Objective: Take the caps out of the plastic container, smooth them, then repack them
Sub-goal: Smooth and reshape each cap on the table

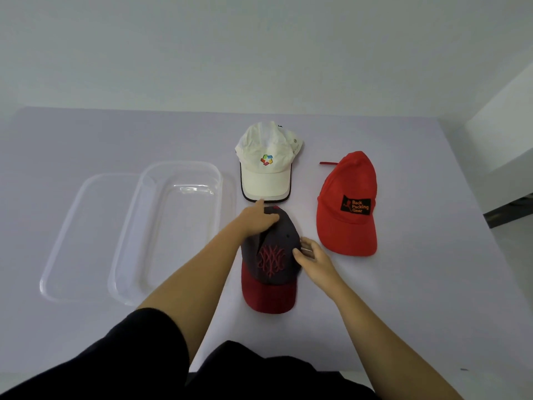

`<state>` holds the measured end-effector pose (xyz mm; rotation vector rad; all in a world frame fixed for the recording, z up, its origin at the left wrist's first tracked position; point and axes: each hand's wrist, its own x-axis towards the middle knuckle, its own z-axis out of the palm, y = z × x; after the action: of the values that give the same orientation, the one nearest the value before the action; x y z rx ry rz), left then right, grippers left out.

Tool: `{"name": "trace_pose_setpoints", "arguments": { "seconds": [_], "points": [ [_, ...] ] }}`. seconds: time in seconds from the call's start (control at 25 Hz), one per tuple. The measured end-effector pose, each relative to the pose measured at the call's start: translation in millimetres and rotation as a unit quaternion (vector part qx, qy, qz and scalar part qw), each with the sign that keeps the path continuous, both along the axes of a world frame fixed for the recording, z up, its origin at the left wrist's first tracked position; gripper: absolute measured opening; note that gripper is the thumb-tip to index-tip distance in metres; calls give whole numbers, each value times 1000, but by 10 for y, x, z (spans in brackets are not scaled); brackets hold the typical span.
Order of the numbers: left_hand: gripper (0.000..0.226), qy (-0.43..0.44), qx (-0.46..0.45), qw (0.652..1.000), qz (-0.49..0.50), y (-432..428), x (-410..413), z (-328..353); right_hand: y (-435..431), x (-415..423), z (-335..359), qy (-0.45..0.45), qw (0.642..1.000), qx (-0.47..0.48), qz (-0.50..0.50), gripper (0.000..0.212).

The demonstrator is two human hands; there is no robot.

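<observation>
Three caps lie on the table. A dark grey cap [274,255] with a red brim and red embroidery lies nearest me. My left hand [256,219] presses on the top left of its crown, fingers closed over the fabric. My right hand [310,252] pinches the crown's right side. A white cap [266,166] with a coloured logo lies just beyond, brim towards me. To the right, a red cap [346,206] carries a black patch. The clear plastic container [135,197] stands to the left with nothing in it.
The container's clear lid [66,223] lies flat under or beside it on the left. The pale table [403,298] ends at a white wall at the back and drops off at the right edge. My dark sleeves fill the bottom of the view.
</observation>
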<state>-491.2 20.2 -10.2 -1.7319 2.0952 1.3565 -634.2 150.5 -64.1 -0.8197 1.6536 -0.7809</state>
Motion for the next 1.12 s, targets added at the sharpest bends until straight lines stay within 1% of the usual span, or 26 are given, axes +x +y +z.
{"name": "trace_pose_setpoints", "arguments": {
  "seconds": [0.04,0.08,0.16,0.24,0.28,0.36,0.48,0.56,0.68,0.76,0.84,0.92,0.96,1.0,1.04,1.08,1.12],
  "points": [
    [43,24,65,997,20,-39,19,-12,-18,4,-20,-10,1000,6,-1,42],
    [33,75,117,989,44,-63,36,-23,-31,5,-42,-19,1000,10,5,40],
    [17,195,189,958,95,-59,60,17,-52,-1,-65,-51,999,3,17,31],
    [3,253,188,943,104,-17,84,88,-58,-9,-36,-93,995,-34,9,16],
    [6,265,180,943,94,-3,95,100,-63,-17,-15,-107,993,-52,4,14],
    [9,277,163,944,69,29,115,104,-65,-37,24,-120,990,-76,5,17],
    [9,275,141,950,47,44,156,110,-50,-70,81,-114,990,-77,38,26],
    [15,268,125,954,40,51,173,105,-49,-113,88,-114,989,-72,53,26],
    [25,260,103,959,33,103,155,57,-91,-147,113,-125,988,-34,83,28],
    [27,267,91,959,30,145,118,40,-139,-167,131,-140,986,-19,88,30],
    [27,271,80,958,41,155,112,70,-183,-187,158,-149,985,-16,88,29],
    [26,257,80,960,79,129,159,107,-211,-206,142,-160,984,-10,82,28],
    [28,225,69,968,86,107,205,104,-215,-215,122,-171,983,-11,66,29],
    [32,170,44,982,67,84,247,97,-220,-226,103,-184,982,-15,39,31],
    [34,104,18,994,28,71,276,76,-231,-229,93,-201,979,-22,10,33],
    [33,53,1,999,-8,70,292,52,-247,-223,77,-212,977,-25,-13,33],
    [30,27,-7,999,-25,77,305,27,-263,-202,63,-215,976,-24,-26,33]
  ]
}}
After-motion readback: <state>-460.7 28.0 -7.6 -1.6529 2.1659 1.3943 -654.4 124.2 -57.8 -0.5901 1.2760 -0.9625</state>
